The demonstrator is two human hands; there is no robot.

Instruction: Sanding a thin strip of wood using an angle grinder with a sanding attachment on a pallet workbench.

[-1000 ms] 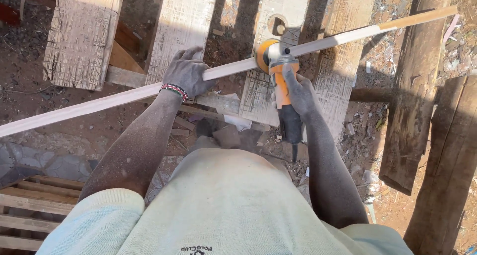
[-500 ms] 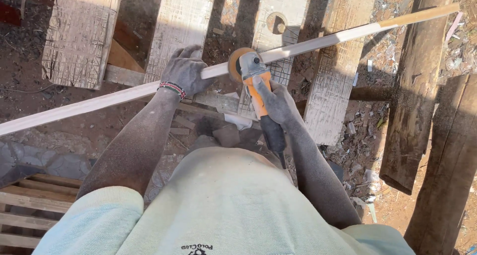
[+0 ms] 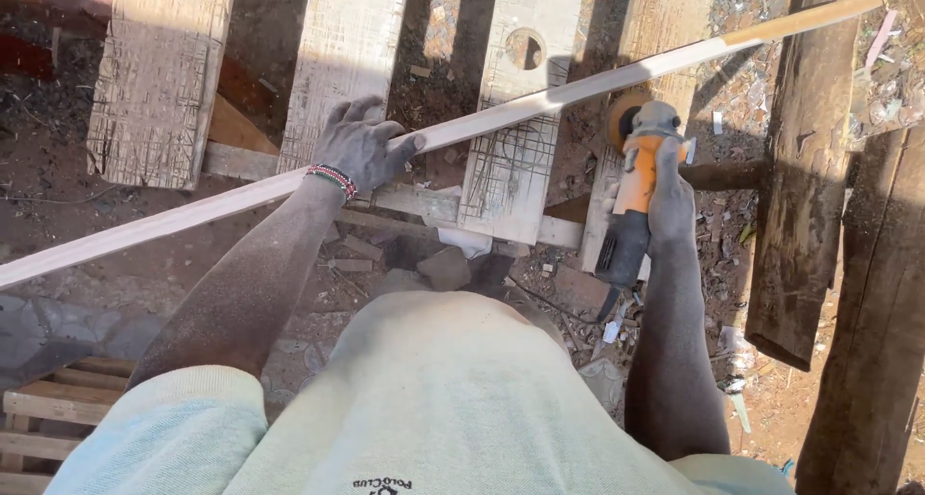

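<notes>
The left hand (image 3: 361, 148) reaches forward with the arm nearly straight, dusty from wrist to elbow, a beaded band round the wrist. It lies palm down on a long pale wooden strip (image 3: 501, 114), thumb and fingers (image 3: 405, 144) spread and curled over its edges, pressing it onto the planks (image 3: 342, 61) of a rough slatted desk. The strip runs slantwise, low to the left of those fingers and rising far to their right, where its tip turns a darker tan. The right hand (image 3: 670, 201) is bent in closer to the body, its fingers closed round the orange body of a grinder (image 3: 636, 182). The tool's round disc (image 3: 626, 117) sits just ahead of the right fingers, right beneath the strip; whether they touch I cannot tell. One plank between the two hands has a round hole (image 3: 525, 49). Thick dark timbers (image 3: 800, 196) lie to the right of the right fingers, on littered dirt.
</notes>
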